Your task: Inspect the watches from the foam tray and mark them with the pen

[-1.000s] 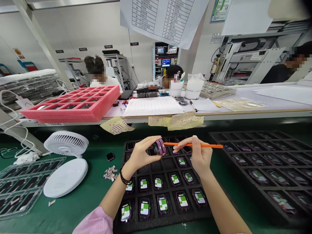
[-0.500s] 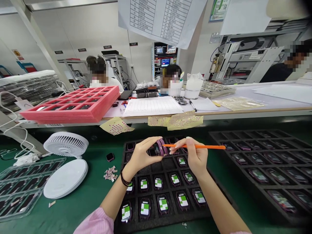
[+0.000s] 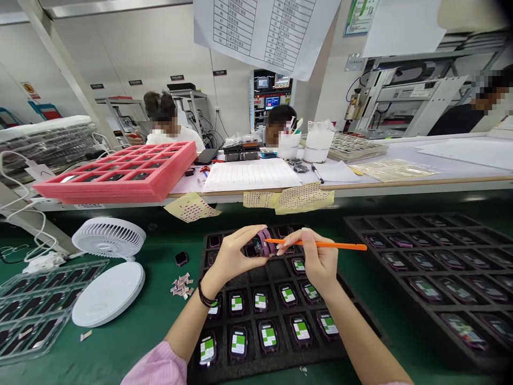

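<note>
over the last second the right hand (image 3: pixel 320 262) has slid a little toward the left hand (image 3: pixel 234 256), bringing the orange stick (image 3: pixel 340 246) with it, so that its tip now lies across the purple rim of the watch (image 3: pixel 263 234) instead of just at its near edge. the left hand has hardly shifted: thumb and fingers are closed around the watch, holding it on edge above the far rows of the black tray (image 3: pixel 280 366). the right hand has a narrow, pen-like pinch on the stick, its fingertips close beside the watch. whether the tip presses in or only rests there is too small to tell. the shift suggests, as a judgement, fine work along the rim, with this watch not yet finished. the lit watches (image 3: pixel 268 336) in the near rows, the loose watch (image 3: pixel 181 259) and the scraps (image 3: pixel 182 286) on the green mat (image 3: pixel 160 321) look unmoved.
</note>
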Motion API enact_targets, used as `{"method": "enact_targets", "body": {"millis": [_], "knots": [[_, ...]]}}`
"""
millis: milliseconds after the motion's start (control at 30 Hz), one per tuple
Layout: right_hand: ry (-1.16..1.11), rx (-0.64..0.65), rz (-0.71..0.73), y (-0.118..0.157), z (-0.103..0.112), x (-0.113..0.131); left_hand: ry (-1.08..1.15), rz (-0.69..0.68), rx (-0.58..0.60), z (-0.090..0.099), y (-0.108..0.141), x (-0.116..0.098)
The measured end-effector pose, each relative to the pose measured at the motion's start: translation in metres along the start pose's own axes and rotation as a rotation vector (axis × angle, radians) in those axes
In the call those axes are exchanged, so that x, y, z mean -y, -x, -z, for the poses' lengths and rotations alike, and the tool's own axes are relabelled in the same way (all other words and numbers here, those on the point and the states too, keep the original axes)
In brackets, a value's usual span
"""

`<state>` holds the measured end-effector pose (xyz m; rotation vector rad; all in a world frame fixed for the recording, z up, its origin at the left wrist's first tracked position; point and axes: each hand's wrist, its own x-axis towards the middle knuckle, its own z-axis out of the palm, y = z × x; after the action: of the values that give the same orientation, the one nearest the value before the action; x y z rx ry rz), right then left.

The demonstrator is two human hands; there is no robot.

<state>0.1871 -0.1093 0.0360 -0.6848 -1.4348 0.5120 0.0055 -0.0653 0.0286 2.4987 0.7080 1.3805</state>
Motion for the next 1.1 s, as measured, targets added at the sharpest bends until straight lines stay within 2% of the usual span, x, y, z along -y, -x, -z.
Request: {"method": "enact_targets", "body": {"millis": [100,300,467,600,667,767,900,1100], "knots": [[0.04,-0.022,-0.004,0.001,-0.001,0.0,-0.002,-0.011,-0.004,-0.001,0.001,0.002],[0.046,0.046,-0.019,0.0,0.001,-0.004,-0.018,0.026,0.004,0.0,-0.001,0.002],[0.011,-0.004,-0.13,-0.005,-0.001,-0.004,-0.049,0.045,-0.03,0.003,-0.002,0.001],[0.089,0.175,-0.272,-0.009,-0.014,-0.01,-0.097,0.058,-0.035,0.002,-0.002,0.003],[0.051,0.227,-0.337,-0.009,-0.019,-0.017,-0.1,0.062,-0.029,0.001,-0.002,0.002],[-0.058,0.191,-0.421,-0.009,-0.021,-0.024,-0.074,0.073,-0.026,-0.001,-0.003,-0.001],[-0.243,0.148,-0.532,-0.011,-0.016,-0.023,0.008,0.085,-0.084,0.0,-0.004,-0.005],[-0.334,0.142,-0.579,-0.011,-0.015,-0.019,0.048,0.092,-0.091,0.001,-0.004,-0.004]]}}
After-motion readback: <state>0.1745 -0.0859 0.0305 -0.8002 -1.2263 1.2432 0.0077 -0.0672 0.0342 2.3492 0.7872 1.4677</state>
